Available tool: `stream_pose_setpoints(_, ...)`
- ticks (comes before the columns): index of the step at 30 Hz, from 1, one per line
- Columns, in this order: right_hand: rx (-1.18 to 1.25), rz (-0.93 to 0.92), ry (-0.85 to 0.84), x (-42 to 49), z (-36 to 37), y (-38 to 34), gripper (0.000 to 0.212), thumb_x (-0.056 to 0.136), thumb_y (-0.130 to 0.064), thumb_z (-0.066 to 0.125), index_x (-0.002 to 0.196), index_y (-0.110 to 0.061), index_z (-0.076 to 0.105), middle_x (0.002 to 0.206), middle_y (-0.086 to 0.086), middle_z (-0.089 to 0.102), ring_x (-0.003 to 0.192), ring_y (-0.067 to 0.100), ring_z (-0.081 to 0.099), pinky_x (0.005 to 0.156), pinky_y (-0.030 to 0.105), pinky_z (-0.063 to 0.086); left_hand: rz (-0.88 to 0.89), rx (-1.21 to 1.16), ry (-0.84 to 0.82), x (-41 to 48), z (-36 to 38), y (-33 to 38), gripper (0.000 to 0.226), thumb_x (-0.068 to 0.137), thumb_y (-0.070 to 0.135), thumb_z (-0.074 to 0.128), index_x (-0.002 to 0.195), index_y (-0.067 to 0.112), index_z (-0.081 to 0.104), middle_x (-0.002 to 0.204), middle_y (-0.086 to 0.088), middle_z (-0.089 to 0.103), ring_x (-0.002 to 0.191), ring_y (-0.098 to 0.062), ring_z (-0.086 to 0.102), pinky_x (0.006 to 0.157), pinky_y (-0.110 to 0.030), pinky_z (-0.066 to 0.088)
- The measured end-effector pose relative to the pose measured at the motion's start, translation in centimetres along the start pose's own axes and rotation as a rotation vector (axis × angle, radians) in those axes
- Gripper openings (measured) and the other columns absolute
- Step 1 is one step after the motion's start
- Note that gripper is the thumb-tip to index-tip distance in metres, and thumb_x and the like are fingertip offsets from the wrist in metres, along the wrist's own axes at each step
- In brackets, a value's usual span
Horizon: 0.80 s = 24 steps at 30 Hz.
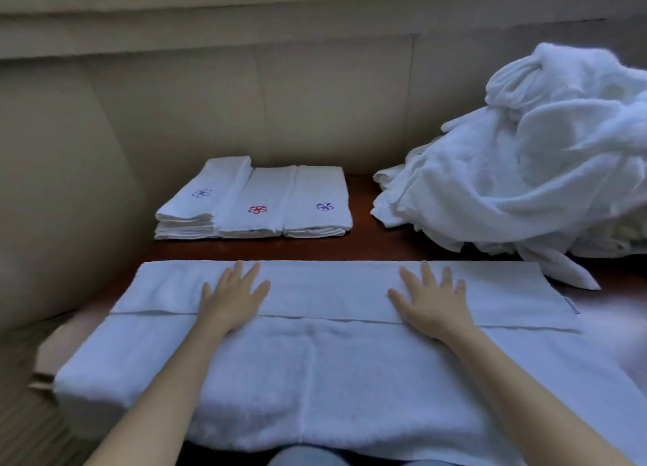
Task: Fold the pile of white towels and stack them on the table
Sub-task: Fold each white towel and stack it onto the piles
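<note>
A large white towel (325, 371) lies spread across the near part of the dark wooden table (360, 245), its far long edge folded toward me into a band. My left hand (232, 297) presses flat on that band left of centre, fingers straight and spread. My right hand (432, 299) presses flat on it right of centre, fingers also spread. Behind the towel, three stacks of folded white towels (254, 203) sit side by side, each top towel showing a small blue or red flower mark. A heap of unfolded white towels (546, 171) rises at the right.
A beige padded wall (280, 108) runs behind the table, with a window sill above it. A beige cushion (52, 203) bulges at the left. A brown paper-like sheet (49, 364) pokes out under the towel's left end. My lap shows at the bottom edge.
</note>
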State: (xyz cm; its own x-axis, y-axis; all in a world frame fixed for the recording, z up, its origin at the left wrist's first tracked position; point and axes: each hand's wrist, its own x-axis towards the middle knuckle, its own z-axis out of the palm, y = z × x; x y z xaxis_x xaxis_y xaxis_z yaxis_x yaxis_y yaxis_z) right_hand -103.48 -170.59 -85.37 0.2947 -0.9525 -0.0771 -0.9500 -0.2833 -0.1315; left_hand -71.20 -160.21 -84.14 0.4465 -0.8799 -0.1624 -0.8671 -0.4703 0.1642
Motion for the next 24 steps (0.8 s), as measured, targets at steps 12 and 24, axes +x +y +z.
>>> stream_pose_setpoints(12, 0.031, -0.404, 0.159, -1.5, -0.1, -7.6, 0.054, 0.093, -0.054, 0.042, 0.142, -0.031, 0.036, 0.154, -0.005, 0.025, 0.146, 0.021, 0.012, 0.116, 0.046, 0.008, -0.039, -0.076, 0.23, -2.8, -1.5, -11.8, 0.049, 0.089, 0.057, 0.051, 0.134, 0.042, 0.043, 0.156, 0.01, 0.021, 0.145, -0.013, 0.005, 0.114, -0.05, 0.002)
stream_pose_setpoints(24, 0.091, -0.673, 0.701, -2.7, 0.2, -8.4, 0.028, 0.049, 0.008, 0.087, 0.065, -0.011, 0.073, 0.073, 0.002, 0.071, 0.066, 0.025, 0.068, 0.083, 0.059, 0.048, 0.443, -0.085, 0.71, -4.9, -2.2, -10.9, 0.03, 0.088, 0.023, 0.038, 0.071, 0.005, 0.055, 0.07, -0.006, 0.053, 0.063, -0.027, 0.05, 0.062, -0.032, 0.036)
